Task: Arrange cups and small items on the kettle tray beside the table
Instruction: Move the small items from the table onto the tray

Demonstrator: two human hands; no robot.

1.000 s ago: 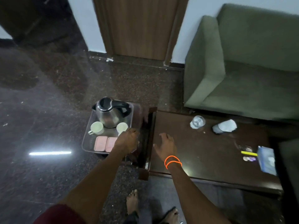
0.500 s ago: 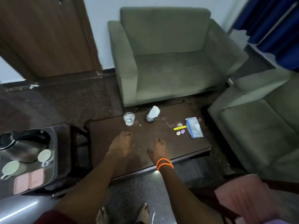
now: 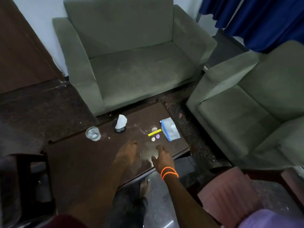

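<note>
On the dark wooden table (image 3: 79, 162) stand a clear glass (image 3: 93, 133) at the far left and a dark cup with white paper in it (image 3: 120, 123) beside it. Further right lie a yellow strip (image 3: 154, 132), two small round items (image 3: 155, 137) and a blue-edged clear pouch (image 3: 170, 129). My left hand (image 3: 127, 153) hovers over the table's middle, fingers loosely apart, holding nothing. My right hand (image 3: 162, 157), with orange bands at the wrist, is open just short of the round items. The kettle tray is out of view.
A green sofa (image 3: 131, 63) stands behind the table and a green armchair (image 3: 255, 104) to the right. A dark side stand (image 3: 29, 178) sits at the table's left end. A pink stool (image 3: 230, 199) is at lower right. My bare foot (image 3: 145, 186) is beneath the table's edge.
The view has swung right, away from the kettle tray, which has left the frame. Both hands have moved rightward over the table toward the small items.
</note>
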